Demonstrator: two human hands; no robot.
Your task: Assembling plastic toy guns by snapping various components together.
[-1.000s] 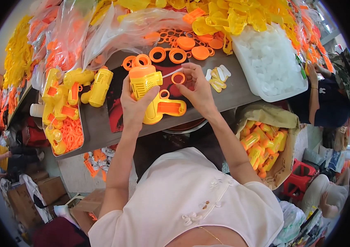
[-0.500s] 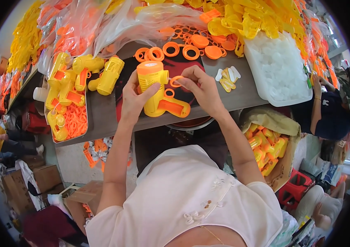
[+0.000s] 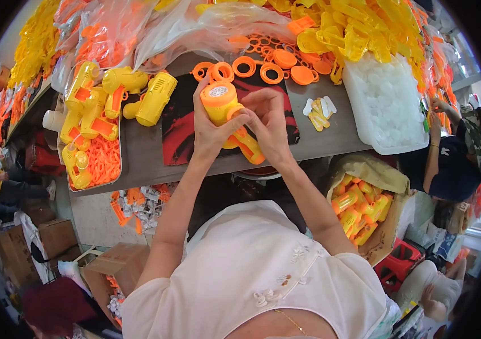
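A yellow plastic toy gun point(image 3: 219, 114) with an orange front ring is held above the table's near edge. My left hand point(image 3: 212, 137) is wrapped round its body, the round speckled front facing up. My right hand point(image 3: 270, 131) has its thumb and fingers pressed against the gun's side, on an orange ring point(image 3: 233, 111) at the short nozzle. My fingers partly hide that ring. The orange-lined handle point(image 3: 249, 148) points down to the right between my hands. Beyond them lie several larger orange rings point(image 3: 244, 66) on a red and black mat point(image 3: 175, 127).
On the left, a tray point(image 3: 120, 164) carries yellow toy guns and small orange parts. A translucent tub point(image 3: 387, 148) of clear pieces stands right, beside small white and yellow pieces point(image 3: 320, 113). Below it, a carton point(image 3: 393, 226) holds more guns. Plastic bags point(image 3: 178, 34) line the back.
The orange ring has moved onto the gun's side nozzle, with my right fingers pressing there. The gun has tilted, its round front now facing up toward me.
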